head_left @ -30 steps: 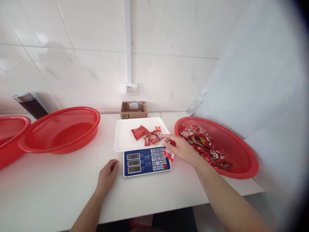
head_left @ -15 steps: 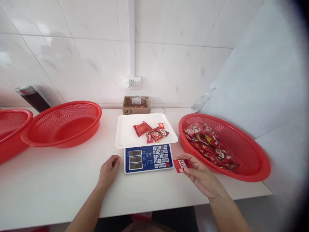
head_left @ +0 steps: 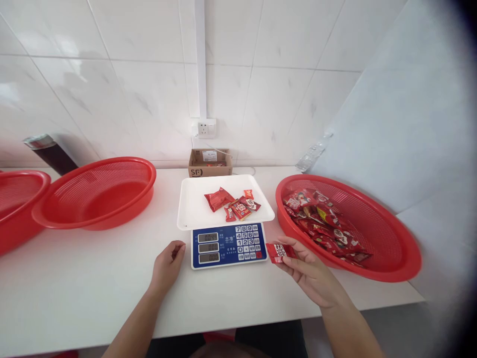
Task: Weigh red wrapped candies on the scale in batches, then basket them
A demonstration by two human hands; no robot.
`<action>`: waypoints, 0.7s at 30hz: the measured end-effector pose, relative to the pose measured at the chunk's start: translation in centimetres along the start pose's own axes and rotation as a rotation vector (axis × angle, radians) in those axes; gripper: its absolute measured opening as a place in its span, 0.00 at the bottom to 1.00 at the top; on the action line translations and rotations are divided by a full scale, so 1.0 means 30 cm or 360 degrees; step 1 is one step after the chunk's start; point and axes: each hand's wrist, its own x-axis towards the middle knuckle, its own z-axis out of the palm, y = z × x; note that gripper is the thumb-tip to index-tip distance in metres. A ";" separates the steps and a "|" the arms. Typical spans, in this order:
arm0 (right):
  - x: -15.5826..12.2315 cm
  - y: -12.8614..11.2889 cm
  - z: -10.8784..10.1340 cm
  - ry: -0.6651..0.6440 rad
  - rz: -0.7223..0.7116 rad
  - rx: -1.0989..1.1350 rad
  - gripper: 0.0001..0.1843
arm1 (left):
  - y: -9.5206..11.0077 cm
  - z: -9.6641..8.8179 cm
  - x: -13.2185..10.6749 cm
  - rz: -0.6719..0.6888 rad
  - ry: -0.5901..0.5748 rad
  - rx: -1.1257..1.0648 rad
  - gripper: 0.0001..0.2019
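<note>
Between the thumb and fingers of my right hand [head_left: 311,272] is a small red snack packet [head_left: 280,252] with white lettering, held in front of the scale's right corner. My left hand [head_left: 168,263] rests on the table left of the scale, its fingers curled closed with nothing seen in them. The digital scale [head_left: 228,246] has a blue panel with keys and three displays. On its white tray [head_left: 194,204] lie several red packets, among them a larger one [head_left: 219,199] and a tiny one [head_left: 248,194].
On the right stands a red plastic basket [head_left: 400,248] holding many snack packets. Two more baskets, one red basket [head_left: 93,221] and another [head_left: 22,219], stand at the left. A cardboard box [head_left: 209,171], a dark flask [head_left: 52,151] and a clear plastic bottle [head_left: 314,154] are along the wall.
The view has shifted very slightly. My right hand still holds the packet in nearly the same spot, and my left hand stays in place.
</note>
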 end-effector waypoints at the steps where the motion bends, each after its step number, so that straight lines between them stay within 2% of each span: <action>1: -0.002 -0.001 -0.002 0.0017 -0.0009 0.0011 0.18 | -0.001 0.000 0.000 -0.0006 -0.0006 0.0003 0.12; 5: -0.014 -0.016 -0.009 0.0084 -0.0063 0.0007 0.18 | -0.003 0.002 0.003 -0.0015 -0.0008 0.0010 0.13; 16: -0.040 -0.075 -0.042 0.0433 -0.0372 -0.0096 0.18 | -0.010 0.004 0.002 -0.0005 0.0005 -0.0003 0.13; 21: -0.044 -0.076 -0.049 0.0471 -0.0415 -0.0126 0.19 | -0.005 0.003 0.003 -0.0027 -0.0012 -0.0006 0.13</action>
